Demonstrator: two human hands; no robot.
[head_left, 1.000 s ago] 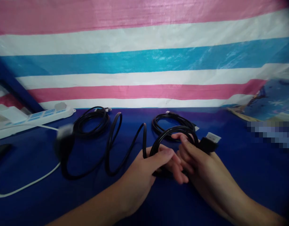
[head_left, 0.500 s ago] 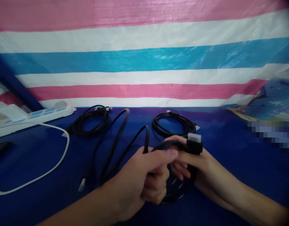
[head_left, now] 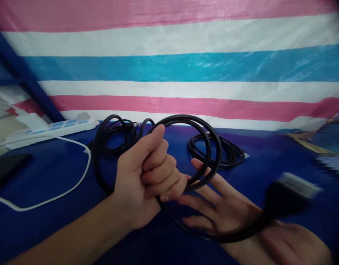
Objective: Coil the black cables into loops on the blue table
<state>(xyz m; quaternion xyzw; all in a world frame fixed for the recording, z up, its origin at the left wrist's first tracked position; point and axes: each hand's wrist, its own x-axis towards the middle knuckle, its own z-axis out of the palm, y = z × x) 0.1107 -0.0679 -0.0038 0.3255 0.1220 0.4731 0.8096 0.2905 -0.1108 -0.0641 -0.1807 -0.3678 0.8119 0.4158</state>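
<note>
My left hand (head_left: 143, 180) is closed in a fist around the black cable (head_left: 210, 147), gripping several turns of it where they bunch together at the lower left of the loop. The grip is fully shut; the thumb lies along the top of the bundle and the fingers curl under it.

The loop rises from that fist and arcs up and to the right, held clear above the surface (head_left: 61, 221). Its plane faces me roughly square on.

My right hand (head_left: 221, 206) is open, palm up, fingers spread and holding nothing firmly. Its fingertips reach into the lower part of the loop, just beside the left fist. One strand of cable runs from under the fist, across the right palm and wrist, and ends in the connector (head_left: 292, 193), which sits blurred to the far right, above the right forearm.

Key relation: the free end lies to the right of the left grip, its length running left to right over the right hand. The right hand is the nearer to that end.

Behind on the surface lie two other coiled cables (head_left: 219, 152), a white power strip (head_left: 52, 129) and its white cord (head_left: 75, 184).
</note>
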